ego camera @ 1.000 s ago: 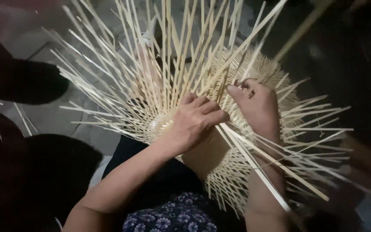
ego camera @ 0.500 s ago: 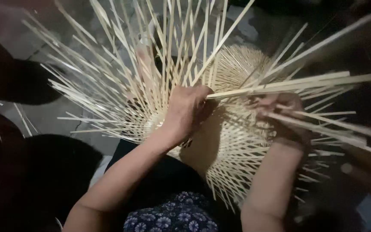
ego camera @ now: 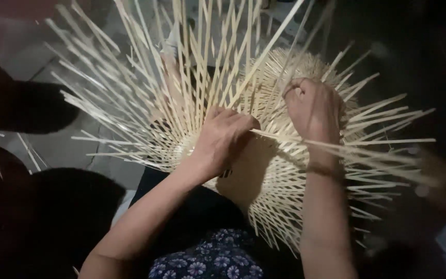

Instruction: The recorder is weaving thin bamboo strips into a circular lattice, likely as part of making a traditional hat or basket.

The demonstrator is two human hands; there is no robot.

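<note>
Since the frame half a second earlier, the right hand [ego camera: 313, 108] had been drawn up and to the left across the weave, while the long strip [ego camera: 336, 144] had been swung down from a raised slant to lie nearly level. Little change was seen in the left hand [ego camera: 223, 139], which was kept pressed on the basket [ego camera: 264, 186].

That half-woven basket of pale strips was held on the lap, above a dark garment and a flowered cloth [ego camera: 207, 263], its loose ends [ego camera: 145, 88] fanned out upward and to both sides. The left hand was curled down on the weave near the middle, fingers bent over the near end of the strip; whether that end was pinched or only pressed could not be told. The right hand was clenched, knuckles up, just beyond the strip, seemingly around one or more upright strips; what exactly was gripped was hidden by the fingers.

The strip's long axis was laid left to right, running from under the left fingertips, past the right wrist, and out to the right edge, where it was blurred. Its near end was closer to the left hand; its middle passed under the right wrist. Dark shapes [ego camera: 21, 108] were seen on the floor [ego camera: 63, 150] to the left.
</note>
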